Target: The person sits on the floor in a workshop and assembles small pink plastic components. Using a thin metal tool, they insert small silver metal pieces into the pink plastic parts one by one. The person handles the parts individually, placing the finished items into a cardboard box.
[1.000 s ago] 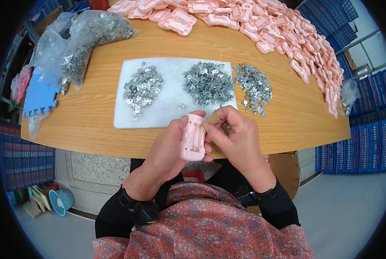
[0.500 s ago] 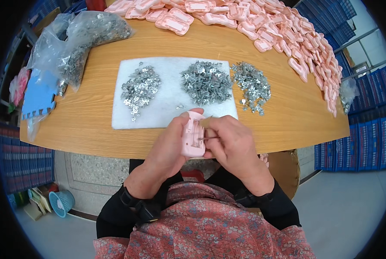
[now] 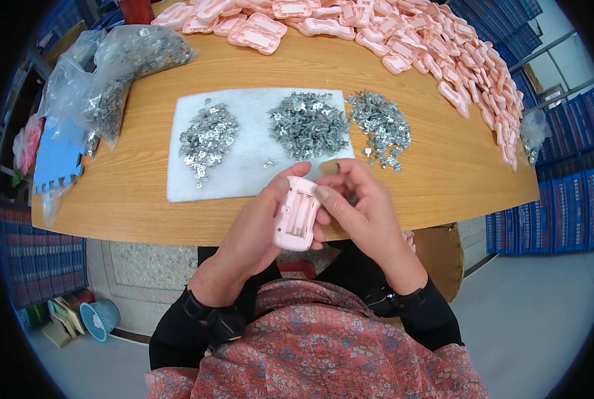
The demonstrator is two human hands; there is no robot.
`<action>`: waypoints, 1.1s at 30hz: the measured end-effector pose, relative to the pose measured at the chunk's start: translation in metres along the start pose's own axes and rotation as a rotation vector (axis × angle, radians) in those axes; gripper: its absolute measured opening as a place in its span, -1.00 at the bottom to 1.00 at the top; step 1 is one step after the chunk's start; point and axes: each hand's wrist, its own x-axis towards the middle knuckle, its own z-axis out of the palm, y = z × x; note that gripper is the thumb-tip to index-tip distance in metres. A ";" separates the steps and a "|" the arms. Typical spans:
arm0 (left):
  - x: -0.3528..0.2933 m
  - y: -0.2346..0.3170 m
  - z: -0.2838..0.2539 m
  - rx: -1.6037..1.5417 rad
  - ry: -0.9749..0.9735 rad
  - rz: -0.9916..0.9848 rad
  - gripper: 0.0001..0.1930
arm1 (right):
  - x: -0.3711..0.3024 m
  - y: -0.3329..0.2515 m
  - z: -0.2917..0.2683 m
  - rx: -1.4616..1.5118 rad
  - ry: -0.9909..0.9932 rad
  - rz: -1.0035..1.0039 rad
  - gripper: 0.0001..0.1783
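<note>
A pink plastic casing [image 3: 289,234] with an open two-slot battery compartment is held in my left hand [image 3: 253,223], tilted, just over the table's near edge. Thin metal pieces show at the ends of the slots. My right hand [image 3: 366,203] is beside the casing's upper right edge, its thumb tip at that edge and its fingers curled. A tan covering or piece [image 3: 330,167] shows at its index fingertip; whatever else those fingers hold is hidden. Beyond my hands, a white foam sheet [image 3: 250,183] carries a left pile [image 3: 210,136] and a middle pile [image 3: 309,126] of small metal contacts.
Another metal contact pile [image 3: 380,126] lies at the sheet's right edge, partly on the wooden table [image 3: 456,179]. Many pink casings [image 3: 403,46] are heaped along the far and right edges. Clear bags of metal parts [image 3: 114,86] and a blue foam mat [image 3: 57,156] lie at left.
My right hand has drawn up and away from the battery compartment; the thin rod it pointed into the compartment no longer shows. The casing has turned slightly and moved a little nearer me.
</note>
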 end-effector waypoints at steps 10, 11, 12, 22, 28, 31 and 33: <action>-0.006 0.000 0.004 0.687 0.128 0.221 -0.58 | 0.001 0.013 -0.008 0.242 -0.197 0.249 -0.72; -0.006 0.004 0.009 0.772 0.131 0.197 -0.59 | 0.000 0.014 -0.008 0.217 -0.193 0.232 -0.72; -0.006 0.006 0.011 0.857 0.133 0.174 -0.59 | -0.001 0.015 -0.009 0.192 -0.187 0.216 -0.72; -0.002 0.004 -0.008 0.116 0.063 -0.121 -0.68 | -0.009 0.001 -0.011 0.193 -0.096 0.119 -0.79; -0.007 0.004 -0.009 -0.364 -0.079 -0.226 -0.68 | -0.010 0.004 -0.007 0.193 -0.169 0.078 -0.71; -0.008 0.002 -0.004 -0.387 -0.082 -0.224 -0.70 | -0.009 0.000 -0.008 0.187 -0.171 0.102 -0.72; -0.008 0.003 -0.003 -0.379 -0.109 -0.231 -0.71 | -0.008 -0.001 -0.010 0.174 -0.175 0.099 -0.74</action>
